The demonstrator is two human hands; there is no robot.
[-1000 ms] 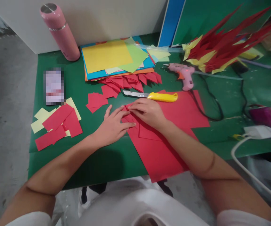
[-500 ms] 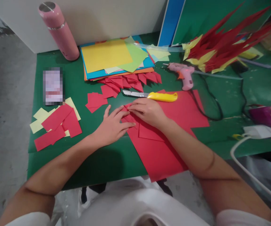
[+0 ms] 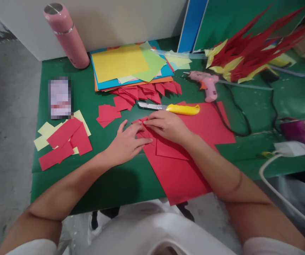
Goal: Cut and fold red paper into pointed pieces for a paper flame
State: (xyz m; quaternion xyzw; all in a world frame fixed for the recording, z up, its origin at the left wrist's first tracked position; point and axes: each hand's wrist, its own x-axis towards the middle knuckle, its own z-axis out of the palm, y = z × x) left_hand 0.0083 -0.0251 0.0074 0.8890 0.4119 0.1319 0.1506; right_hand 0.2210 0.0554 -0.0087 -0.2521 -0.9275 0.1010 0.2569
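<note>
A small folded piece of red paper (image 3: 147,134) lies between my hands, on top of larger red paper sheets (image 3: 179,180). My right hand (image 3: 170,125) pinches the upper edge of this folded piece, fingertips pressed together. Spread out on the left, my left hand (image 3: 124,143) rests its thumb and forefinger on the same piece, the other fingers apart over the green table. Just beyond my right hand lies a yellow utility knife (image 3: 183,109) with its blade out, pointing left. Several folded red paper points (image 3: 144,91) sit above my fingers.
Red and pale yellow strips (image 3: 64,132) lie at left, near a blurred-out rectangular item (image 3: 60,97) and a pink flask (image 3: 67,39). A coloured paper stack (image 3: 120,63) is behind. Rightward are a pink glue gun (image 3: 205,83) with its cord and a red-yellow paper flame shape (image 3: 248,49).
The fingers of my left hand have drawn back slightly, showing more of the folded piece's upper left corner. My right hand keeps its pinch in nearly the same place.
</note>
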